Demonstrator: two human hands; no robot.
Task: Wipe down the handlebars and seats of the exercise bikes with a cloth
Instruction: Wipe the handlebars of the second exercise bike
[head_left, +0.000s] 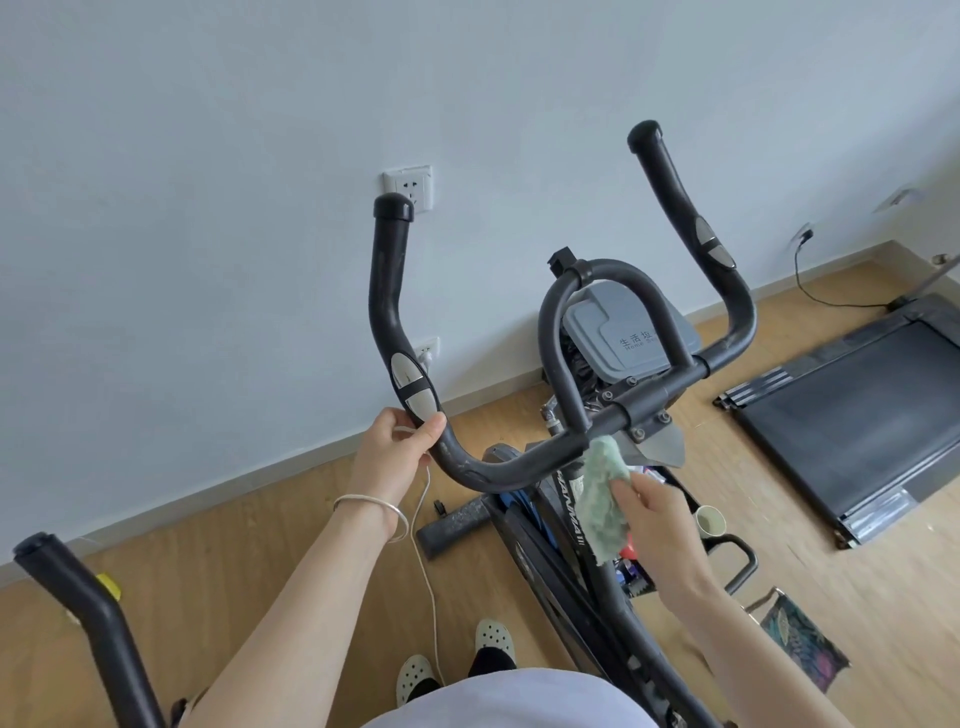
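A black exercise bike handlebar curves up on both sides in front of me, with silver pulse pads on each grip. My left hand grips the left bend just below the silver pad. My right hand holds a green cloth pressed against the middle bar, just under the clamp. The bike's seat is not in view. A second black handlebar rises at the bottom left.
A grey bin lid sits behind the handlebar by the white wall. A flat black treadmill lies on the wooden floor at right. A white cable hangs from a wall socket. A paper cup and a patterned bag lie near the bike base.
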